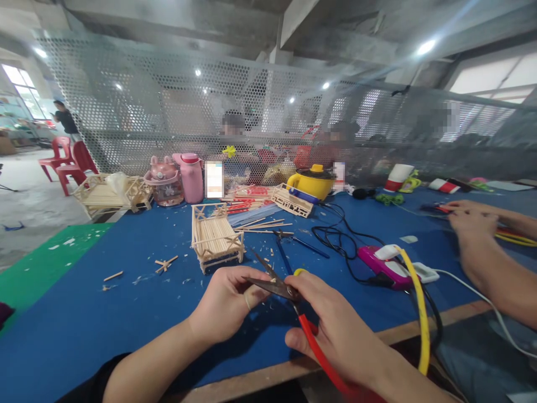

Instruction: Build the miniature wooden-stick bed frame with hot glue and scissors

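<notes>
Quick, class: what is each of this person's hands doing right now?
Left hand: closed, pinching something small at the scissors blades; what it is cannot be told.
Right hand: closed around the red-handled scissors.

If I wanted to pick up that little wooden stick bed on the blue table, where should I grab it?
Probably by its two long side rails, coming down from above. The little stick bed stands upright on the blue table, its flat slatted top open to the air. The thin crossed sticks at its ends look fragile, so keep your fingers off those.
</notes>
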The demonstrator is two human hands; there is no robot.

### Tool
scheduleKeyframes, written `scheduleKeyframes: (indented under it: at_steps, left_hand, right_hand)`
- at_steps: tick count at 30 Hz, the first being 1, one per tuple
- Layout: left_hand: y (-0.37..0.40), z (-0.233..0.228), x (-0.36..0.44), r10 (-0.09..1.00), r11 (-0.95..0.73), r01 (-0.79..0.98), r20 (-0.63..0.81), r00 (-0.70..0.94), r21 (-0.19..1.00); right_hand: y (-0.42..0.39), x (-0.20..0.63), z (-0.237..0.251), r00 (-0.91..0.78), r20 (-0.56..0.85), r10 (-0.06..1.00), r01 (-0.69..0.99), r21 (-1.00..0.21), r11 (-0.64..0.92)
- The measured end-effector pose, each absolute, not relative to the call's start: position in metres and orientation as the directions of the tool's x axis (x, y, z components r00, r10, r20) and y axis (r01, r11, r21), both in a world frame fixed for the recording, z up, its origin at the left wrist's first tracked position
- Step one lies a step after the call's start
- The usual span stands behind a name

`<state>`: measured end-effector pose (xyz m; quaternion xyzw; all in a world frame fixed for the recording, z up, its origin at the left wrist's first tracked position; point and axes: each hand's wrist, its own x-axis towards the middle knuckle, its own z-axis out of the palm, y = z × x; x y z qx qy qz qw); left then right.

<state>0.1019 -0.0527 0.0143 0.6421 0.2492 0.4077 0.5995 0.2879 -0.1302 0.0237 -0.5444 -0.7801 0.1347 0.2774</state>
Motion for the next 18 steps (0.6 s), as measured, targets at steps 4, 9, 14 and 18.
scheduleKeyframes:
  at_steps: [4,9,14,18]
  left_hand:
    - [-0.053,0.014,0.102,0.795,-0.202,-0.153,0.254,0.551,0.967]
    - [-0.054,0.012,0.102,0.796,-0.244,-0.091,0.253,0.55,0.966]
    - [-0.054,0.008,0.109,0.803,-0.159,-0.083,0.178,0.569,0.984]
    - [-0.05,0.007,0.11,0.834,-0.005,-0.249,0.141,0.533,0.969]
  right_hand:
    - [-0.126,0.289,0.02,-0.269,0.338,0.902,0.778,-0.476,0.411]
    - [-0.122,0.291,0.015,-0.271,0.351,0.896,0.774,-0.474,0.42]
    - [-0.12,0.288,0.013,-0.212,0.289,0.934,0.739,-0.578,0.347]
    - [-0.116,0.279,0.014,-0.031,0.326,0.945,0.601,-0.749,0.279]
